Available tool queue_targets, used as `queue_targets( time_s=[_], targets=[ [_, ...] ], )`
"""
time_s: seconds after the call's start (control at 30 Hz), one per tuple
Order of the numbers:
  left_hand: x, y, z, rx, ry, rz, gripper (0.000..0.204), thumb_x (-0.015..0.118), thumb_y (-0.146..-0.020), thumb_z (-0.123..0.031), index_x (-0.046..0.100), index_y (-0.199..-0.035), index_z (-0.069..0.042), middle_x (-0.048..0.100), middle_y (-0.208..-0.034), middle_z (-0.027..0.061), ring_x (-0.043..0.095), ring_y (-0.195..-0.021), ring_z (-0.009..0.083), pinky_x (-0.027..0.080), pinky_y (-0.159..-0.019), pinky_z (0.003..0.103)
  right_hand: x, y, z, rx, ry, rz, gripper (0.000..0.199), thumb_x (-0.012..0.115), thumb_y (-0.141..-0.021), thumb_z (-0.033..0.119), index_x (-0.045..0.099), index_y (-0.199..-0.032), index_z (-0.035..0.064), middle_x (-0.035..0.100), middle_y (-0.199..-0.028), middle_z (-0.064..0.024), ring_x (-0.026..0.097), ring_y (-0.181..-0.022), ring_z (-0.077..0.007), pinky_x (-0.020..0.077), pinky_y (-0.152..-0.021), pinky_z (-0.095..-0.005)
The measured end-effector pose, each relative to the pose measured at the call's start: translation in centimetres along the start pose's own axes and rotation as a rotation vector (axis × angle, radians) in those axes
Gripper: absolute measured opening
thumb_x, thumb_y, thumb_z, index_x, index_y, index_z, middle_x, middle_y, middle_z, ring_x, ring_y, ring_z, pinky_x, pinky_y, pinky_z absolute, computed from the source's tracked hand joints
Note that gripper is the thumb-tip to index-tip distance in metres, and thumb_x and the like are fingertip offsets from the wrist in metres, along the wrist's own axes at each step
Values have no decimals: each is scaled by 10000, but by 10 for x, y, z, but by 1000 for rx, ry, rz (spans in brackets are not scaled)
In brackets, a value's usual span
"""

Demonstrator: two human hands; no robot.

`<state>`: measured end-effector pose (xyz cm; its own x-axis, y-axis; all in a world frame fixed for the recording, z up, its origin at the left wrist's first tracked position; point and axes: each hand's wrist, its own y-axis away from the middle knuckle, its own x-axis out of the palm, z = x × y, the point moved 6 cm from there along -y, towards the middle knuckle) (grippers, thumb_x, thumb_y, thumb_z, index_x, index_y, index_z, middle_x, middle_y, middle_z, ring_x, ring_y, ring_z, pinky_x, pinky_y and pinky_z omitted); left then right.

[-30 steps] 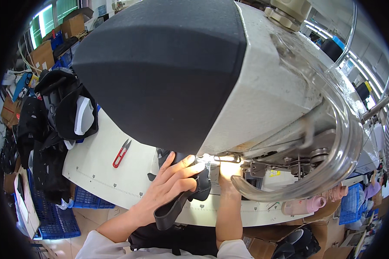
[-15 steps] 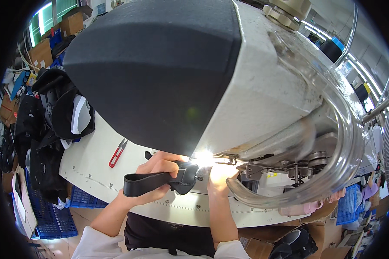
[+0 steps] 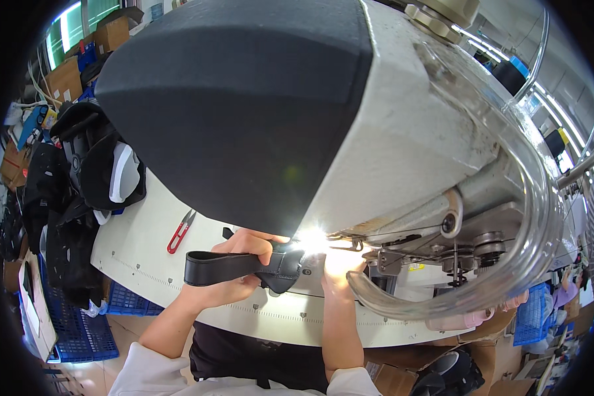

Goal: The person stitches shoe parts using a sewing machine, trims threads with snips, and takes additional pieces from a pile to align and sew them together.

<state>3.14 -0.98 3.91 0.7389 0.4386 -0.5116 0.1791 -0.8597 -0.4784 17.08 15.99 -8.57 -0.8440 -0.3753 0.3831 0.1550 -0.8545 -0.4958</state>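
A black leather-like strap piece [image 3: 221,267], with a loop at its left end and a stitched, wider right end, lies in my left hand [image 3: 252,247]. The fingers of that hand are closed round it, just left of a sewing machine's [image 3: 402,132] bright lamp. My right hand [image 3: 338,267] is on the other side of the glare, close to the needle area. Strong light washes out its fingers, so what it touches is hidden. The machine's black front cover [image 3: 237,119] fills the upper middle. Red-handled thread snips [image 3: 177,236] lie on the white table [image 3: 135,244], left of my left hand.
Black padded pieces [image 3: 72,231] are heaped at the left, above blue crates [image 3: 89,340]. A clear bent tube [image 3: 435,305] curves round the machine's right side. Pink rolls or cups [image 3: 468,319] sit beyond the table's right edge. A cardboard box [image 3: 393,379] stands below.
The strap's loop has shifted slightly left and up, and my left hand has moved a little with it. A blurred lever on the machine's right side now stands sharp and lower.
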Motion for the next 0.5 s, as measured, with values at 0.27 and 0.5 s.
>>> queue_targets(
  time_s=[0.27,0.5],
  targets=[
    [0,1,-4,4,63,-38,456,628,-552,171,491,-892,-100,640,-1110,74,626,-809,240,499,-607,305,-4,4,6,78,27,26,47,635,-874,-14,648,-913,11,648,-891,-57,606,-775,-140,515,-694,-280],
    [17,13,-22,186,-231,-174,430,700,-530,5,579,-927,-107,638,-945,38,640,-896,252,466,-885,393,-21,-2,17,100,45,53,39,645,-869,-13,649,-899,10,649,-879,-54,606,-763,-137,515,-686,-279]
  ],
)
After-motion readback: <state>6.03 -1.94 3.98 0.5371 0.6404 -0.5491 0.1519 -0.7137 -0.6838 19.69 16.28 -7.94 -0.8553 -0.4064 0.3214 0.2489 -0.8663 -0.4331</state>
